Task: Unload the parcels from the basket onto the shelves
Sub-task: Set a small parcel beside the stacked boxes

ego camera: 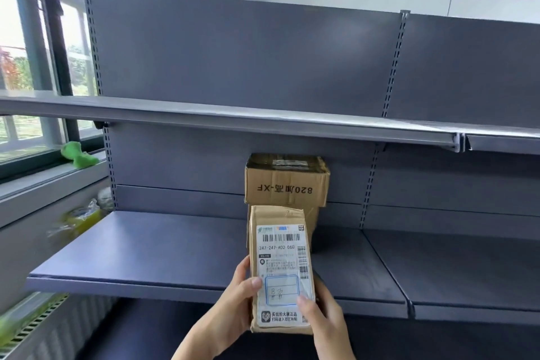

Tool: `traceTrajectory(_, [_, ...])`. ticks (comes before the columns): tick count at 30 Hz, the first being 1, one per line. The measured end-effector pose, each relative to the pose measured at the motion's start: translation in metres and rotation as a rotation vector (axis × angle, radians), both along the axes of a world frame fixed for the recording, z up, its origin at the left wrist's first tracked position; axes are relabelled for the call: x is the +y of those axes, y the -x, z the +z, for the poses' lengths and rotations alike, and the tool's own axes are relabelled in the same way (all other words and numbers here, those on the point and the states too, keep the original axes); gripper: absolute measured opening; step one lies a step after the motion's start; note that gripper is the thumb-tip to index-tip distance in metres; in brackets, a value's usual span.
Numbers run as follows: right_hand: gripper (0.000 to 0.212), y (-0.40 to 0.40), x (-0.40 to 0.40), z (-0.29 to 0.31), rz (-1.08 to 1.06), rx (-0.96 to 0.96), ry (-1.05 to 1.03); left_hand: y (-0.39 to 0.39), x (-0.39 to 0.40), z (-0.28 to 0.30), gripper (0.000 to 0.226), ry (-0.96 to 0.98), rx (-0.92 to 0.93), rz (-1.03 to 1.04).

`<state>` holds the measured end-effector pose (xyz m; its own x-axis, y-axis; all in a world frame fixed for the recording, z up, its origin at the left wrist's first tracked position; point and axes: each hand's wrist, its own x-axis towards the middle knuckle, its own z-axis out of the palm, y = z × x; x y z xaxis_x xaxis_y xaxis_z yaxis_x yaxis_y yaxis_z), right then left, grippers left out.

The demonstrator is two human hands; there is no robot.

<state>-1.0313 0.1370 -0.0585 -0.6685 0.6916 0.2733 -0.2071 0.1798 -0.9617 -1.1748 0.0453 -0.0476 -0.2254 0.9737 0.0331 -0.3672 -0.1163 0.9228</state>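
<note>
Both hands on one parcel: a slim brown paper-wrapped parcel with a white shipping label (282, 269), held upright, label facing me. My left hand (233, 298) wraps its left edge, fingers curled behind, thumb pressed on the label face. My right hand (321, 313) grips the lower right edge, thumb on the label near the blue stamped box.

Landmark: the grey metal lower shelf (152, 245). The parcel sits at that shelf's front lip, its upper part over the deck, its bottom end below the lip. Can't tell if it touches the shelf.

Further back on the same shelf, against the back panel: a brown cardboard box printed "820" upside down (287, 181). It rests on another carton, mostly hidden behind my parcel.

Above the lower shelf: a grey upper shelf (204, 115). Left of it: a window sill with a green crumpled object (78, 155).
</note>
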Motion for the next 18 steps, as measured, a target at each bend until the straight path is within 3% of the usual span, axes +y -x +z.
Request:
traceTrajectory(6, [0.051,-0.004,-0.002,-0.007,0.004,-0.026,0.04,0.002,-0.002,-0.015,0.126,0.072,-0.029,-0.009])
traceTrajectory(11, [0.05,-0.014,0.0,-0.012,0.0,-0.086,0.068,0.011,-0.01,-0.028,0.133,0.185,0.074,0.029])
traceTrajectory(18, [0.043,-0.027,-0.005,-0.017,-0.06,-0.109,0.117,0.004,-0.003,-0.032,0.118,0.192,0.078,0.007])
